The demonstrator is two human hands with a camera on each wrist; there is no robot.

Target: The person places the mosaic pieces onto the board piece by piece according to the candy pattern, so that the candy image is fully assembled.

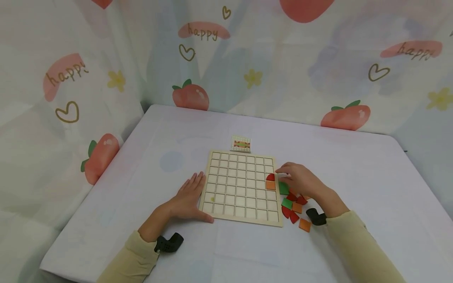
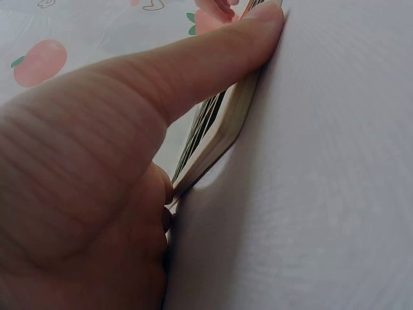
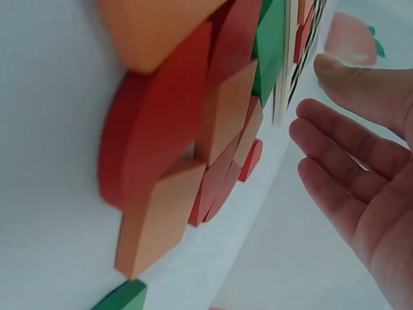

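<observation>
A square wooden grid board (image 1: pixel 240 184) lies on the table. My left hand (image 1: pixel 187 198) rests at its left side with extended fingers, the thumb along the near left corner; the left wrist view shows the thumb (image 2: pixel 213 61) lying over the board's edge. In the board's rightmost column sit a red curved piece (image 1: pixel 270 177) and an orange square (image 1: pixel 270 185) just below it. My right hand (image 1: pixel 301 179) hovers by the board's right edge, over loose pieces. In the right wrist view, its thumb and loosely bent fingers stand apart with nothing between them.
Loose red, orange and green pieces lie right of the board, among them a green piece (image 1: pixel 284 188), a red piece (image 1: pixel 294 217) and an orange square (image 1: pixel 304 225). A small pattern card (image 1: pixel 241 144) lies behind the board. A printed curtain (image 1: pixel 269 59) surrounds the table's far side.
</observation>
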